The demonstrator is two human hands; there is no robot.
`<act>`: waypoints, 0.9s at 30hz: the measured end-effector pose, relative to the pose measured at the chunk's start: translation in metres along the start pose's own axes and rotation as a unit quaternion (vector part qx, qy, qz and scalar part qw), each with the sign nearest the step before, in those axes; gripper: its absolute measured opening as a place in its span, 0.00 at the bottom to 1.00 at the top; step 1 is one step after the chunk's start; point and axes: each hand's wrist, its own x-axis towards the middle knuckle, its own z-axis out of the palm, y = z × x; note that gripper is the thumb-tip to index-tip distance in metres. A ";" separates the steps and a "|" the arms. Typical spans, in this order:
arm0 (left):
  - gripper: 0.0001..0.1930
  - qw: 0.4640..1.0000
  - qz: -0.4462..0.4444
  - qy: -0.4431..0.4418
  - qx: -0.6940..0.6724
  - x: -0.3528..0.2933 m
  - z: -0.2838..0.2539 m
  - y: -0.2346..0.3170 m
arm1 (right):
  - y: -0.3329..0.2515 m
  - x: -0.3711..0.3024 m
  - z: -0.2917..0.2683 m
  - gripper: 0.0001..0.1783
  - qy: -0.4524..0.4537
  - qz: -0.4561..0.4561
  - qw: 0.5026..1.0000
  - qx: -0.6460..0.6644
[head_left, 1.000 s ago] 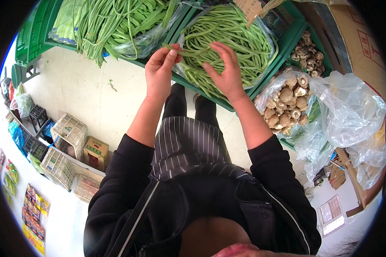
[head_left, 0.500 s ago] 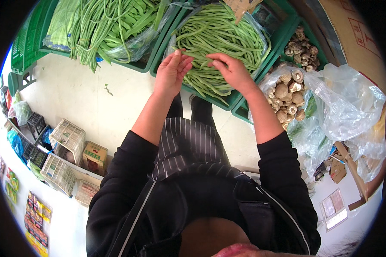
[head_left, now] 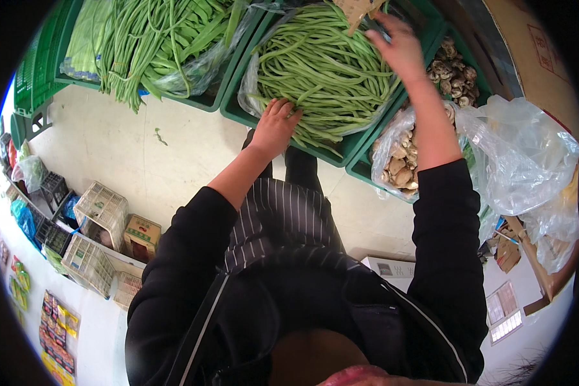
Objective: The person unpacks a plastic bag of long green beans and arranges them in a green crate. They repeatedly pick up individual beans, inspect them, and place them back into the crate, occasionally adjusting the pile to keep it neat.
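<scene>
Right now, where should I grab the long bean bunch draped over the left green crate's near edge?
I'd wrap your left hand around the overhanging part of the bunch, coming from the near side: its slim strands lie side by side, with their ends hanging past the crate's rim.

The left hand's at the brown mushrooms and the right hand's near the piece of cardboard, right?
Not quite: the head view shows the left hand at the near side of the long green beans. The right hand is indeed near the piece of cardboard.
</scene>
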 end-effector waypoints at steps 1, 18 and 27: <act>0.28 1.000 0.001 -0.022 0.017 0.000 0.002 -0.002 | -0.018 -0.001 0.014 0.27 -0.029 -0.032 0.999 0.019; 0.17 0.927 -0.201 0.265 -0.177 0.006 -0.044 -0.022 | -0.129 -0.097 0.023 0.09 -0.145 0.032 0.986 0.074; 0.13 0.959 -0.173 0.218 -0.060 0.095 -0.074 -0.080 | -0.112 -0.117 0.041 0.14 -0.074 0.052 0.992 0.090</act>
